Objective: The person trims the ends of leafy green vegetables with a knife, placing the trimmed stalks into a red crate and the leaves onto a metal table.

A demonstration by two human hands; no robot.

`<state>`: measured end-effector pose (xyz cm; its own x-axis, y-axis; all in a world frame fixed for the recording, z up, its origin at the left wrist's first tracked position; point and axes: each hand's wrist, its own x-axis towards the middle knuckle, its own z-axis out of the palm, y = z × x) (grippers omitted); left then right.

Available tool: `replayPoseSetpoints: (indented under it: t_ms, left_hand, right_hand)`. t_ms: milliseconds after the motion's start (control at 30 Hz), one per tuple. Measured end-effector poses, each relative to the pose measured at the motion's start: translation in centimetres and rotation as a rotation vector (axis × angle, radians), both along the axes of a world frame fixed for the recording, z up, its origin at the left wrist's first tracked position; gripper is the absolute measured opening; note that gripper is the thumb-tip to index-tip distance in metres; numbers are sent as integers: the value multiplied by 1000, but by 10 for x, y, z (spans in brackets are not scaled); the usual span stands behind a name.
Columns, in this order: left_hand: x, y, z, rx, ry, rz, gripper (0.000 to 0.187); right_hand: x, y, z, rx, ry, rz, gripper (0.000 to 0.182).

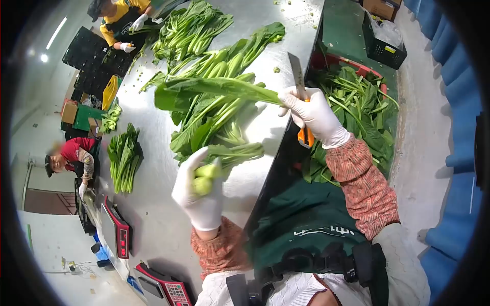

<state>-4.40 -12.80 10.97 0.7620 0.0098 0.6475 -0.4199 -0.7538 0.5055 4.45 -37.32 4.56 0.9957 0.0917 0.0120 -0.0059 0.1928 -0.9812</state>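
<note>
My right hand (314,115), in a white glove, is closed round a knife with an orange handle (304,136). Its blade (295,69) points up and away from me. Between thumb and fingers the same hand pinches the stem end of a leafy green stalk (219,89), whose broad leaf reaches left over the table. My left hand (196,191), also gloved and slightly blurred, curls around leafy greens with pale green stem bases (204,180). Just beyond it lies a loose pile of leafy greens (209,120) on the metal table (153,209).
A red-rimmed tub (375,74) full of greens stands at my right, below the table edge. Red scales (122,232) and a trimmed bunch (125,160) are at left. Two co-workers stand across the table, one in yellow (122,13), one in red (74,153). A black crate (385,46) sits on the floor.
</note>
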Motion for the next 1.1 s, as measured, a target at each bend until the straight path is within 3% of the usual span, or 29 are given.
replayPoseSetpoints:
  t_ms: [167,300,400,467,500,600,733,867,900,933,1000,1067,1100]
  left_hand:
    - [19,-54,3,329,-232,-126,47]
    - [31,-88,2,545,-201,-219,40]
    - [35,-106,-1,297,-154,-296,36]
    - [37,-116,-1,156,-46,-348,27]
    - [36,-121,-1,136,6,-367,25]
    - [35,-133,-2,141,111,-387,20]
    - [32,-144,-3,75,194,-443,18]
    - [35,-153,-13,-78,194,-521,15]
    - [35,-151,-15,-176,312,-537,15]
    - [37,-152,-15,-165,367,-509,18]
    - [38,-154,-18,-144,496,-451,26]
    - [41,-159,-26,-223,526,-513,23]
    - [41,-164,-27,-268,523,-527,21]
  right_hand:
    - [-29,-20,24,-33,18,38,25]
    - [-65,-39,52,11,32,161,31]
    - [-80,-59,47,17,-54,-27,35]
    - [-77,-63,22,-266,-405,-262,27]
    - [-83,-62,28,-302,-344,-350,17]
    - [-91,-70,24,-760,-587,-419,31]
    - [-88,-78,16,-809,-556,-432,39]
    - [-78,-96,-11,-873,-222,-508,21]
    - [-72,-101,-15,-682,-292,-562,21]
    - [-74,-106,-17,-361,-84,-487,23]
    - [-83,-114,-6,-159,-11,-287,30]
    - [-91,-107,21,-30,-206,-73,34]
    - [-84,-98,14,-117,-392,-89,32]
